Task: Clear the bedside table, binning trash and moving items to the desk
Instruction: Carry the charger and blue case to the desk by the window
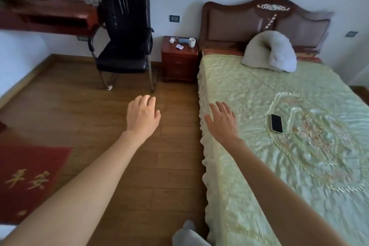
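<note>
A small red-brown bedside table [179,64] stands far ahead between a black chair and the bed. On its top sit a white mug [192,42], a flat bluish item [183,40], a small white box [179,46] and a crumpled white scrap [172,40]. The dark wooden desk [48,16] is at the upper left, blurred. My left hand [142,115] is stretched out over the floor, fingers apart, holding nothing. My right hand [222,121] hovers over the bed's left edge, also open and empty. Both hands are far from the table.
A black chair [123,46] stands left of the bedside table. The bed [289,146] with a green cover fills the right, carrying a black phone [276,123] and a grey pillow [269,52]. A red mat [26,177] lies on the wooden floor at left.
</note>
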Available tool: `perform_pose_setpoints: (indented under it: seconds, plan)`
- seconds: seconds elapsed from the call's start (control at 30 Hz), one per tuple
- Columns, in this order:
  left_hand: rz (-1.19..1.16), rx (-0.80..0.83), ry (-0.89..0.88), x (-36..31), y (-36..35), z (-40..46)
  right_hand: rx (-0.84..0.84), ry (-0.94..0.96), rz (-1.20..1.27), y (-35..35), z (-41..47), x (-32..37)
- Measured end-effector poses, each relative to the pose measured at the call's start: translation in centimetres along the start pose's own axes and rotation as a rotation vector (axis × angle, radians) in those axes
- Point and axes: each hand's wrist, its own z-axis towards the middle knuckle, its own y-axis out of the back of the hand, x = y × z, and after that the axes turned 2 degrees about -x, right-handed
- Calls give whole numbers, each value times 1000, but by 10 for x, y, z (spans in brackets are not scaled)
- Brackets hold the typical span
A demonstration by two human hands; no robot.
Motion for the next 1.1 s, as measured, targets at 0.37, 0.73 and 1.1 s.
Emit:
perform_pose_setpoints:
  seconds: [0.37, 0.73, 1.1]
  plan:
    - [-24, -4, 7, 9, -42, 164, 30, 68, -8, -28, 183, -18]
    - [-44, 12, -30, 81, -105, 363, 41, 37, 8, -94, 393, 19]
    - [-24, 46, -88, 110, -175, 540, 36, 9, 31, -146, 563, 12]
